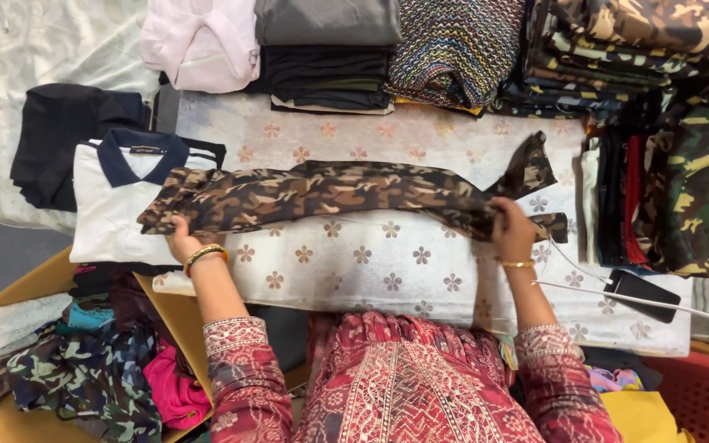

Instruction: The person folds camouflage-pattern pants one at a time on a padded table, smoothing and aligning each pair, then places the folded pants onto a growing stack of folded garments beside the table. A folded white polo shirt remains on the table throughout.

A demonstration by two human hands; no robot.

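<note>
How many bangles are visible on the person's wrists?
2: one gold bangle on the left wrist, one thinner gold bangle on the right wrist. The sleeves could hide others further up.

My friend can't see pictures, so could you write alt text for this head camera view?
Seen from above, a person's left hand and right hand grip the two ends of a brown camouflage garment stretched across a white flower-patterned cloth. Stacks of folded clothes surround it, with a white polo shirt on the left and a black phone on the right.
</note>
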